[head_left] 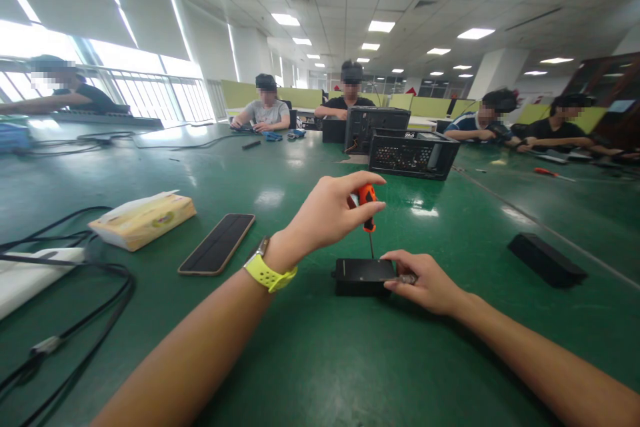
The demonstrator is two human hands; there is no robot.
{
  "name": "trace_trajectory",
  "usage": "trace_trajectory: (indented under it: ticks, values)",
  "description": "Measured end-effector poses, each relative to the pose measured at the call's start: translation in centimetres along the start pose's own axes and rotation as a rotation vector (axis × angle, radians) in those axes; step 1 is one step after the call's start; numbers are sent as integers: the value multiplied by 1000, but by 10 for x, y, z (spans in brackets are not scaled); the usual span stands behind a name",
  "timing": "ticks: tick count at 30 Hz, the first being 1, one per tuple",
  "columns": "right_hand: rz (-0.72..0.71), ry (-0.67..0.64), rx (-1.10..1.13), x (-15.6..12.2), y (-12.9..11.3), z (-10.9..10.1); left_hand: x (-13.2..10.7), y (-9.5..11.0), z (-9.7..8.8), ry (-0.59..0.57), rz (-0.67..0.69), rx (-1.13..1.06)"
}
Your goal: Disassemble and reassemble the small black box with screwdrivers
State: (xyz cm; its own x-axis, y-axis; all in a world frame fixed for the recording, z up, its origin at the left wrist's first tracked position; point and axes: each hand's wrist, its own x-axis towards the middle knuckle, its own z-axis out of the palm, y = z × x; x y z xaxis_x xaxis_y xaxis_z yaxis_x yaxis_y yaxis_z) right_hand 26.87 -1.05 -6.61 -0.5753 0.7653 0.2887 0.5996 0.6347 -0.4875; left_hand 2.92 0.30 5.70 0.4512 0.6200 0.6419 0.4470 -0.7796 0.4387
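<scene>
My left hand (335,205), with a yellow watch strap on its wrist, is around the handle of an orange and black screwdriver (369,195). Its thumb and forefinger stretch past the handle. The shaft points down, and its tip meets the far edge of a small black box (363,275) lying flat on the green table. At the right end of this box my right hand (425,282) grips it between thumb and fingers. A small shiny metallic piece (407,278) shows between those fingers; its kind cannot be made out.
A phone (217,244), a tissue pack (145,219), black cables (107,300) and a white power strip (35,273) lie left. Right is a black block (546,260); farther off are another screwdriver (547,173) and computer cases (413,153). Several people sit around the table (300,360).
</scene>
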Motion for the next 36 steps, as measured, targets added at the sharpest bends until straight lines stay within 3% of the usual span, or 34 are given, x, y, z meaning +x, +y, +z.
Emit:
trace_trajectory:
  ticks: [6, 14, 36]
  values:
    - [6, -8, 1, 0, -2, -2, 0, 5, -16, -2, -5, -43]
    - [2, -3, -14, 0, -2, -2, -2, 9, -15, -76, -12, 39]
    - [15, -7, 3, 1, -2, -2, -2, 13, -18, -90, 18, 71]
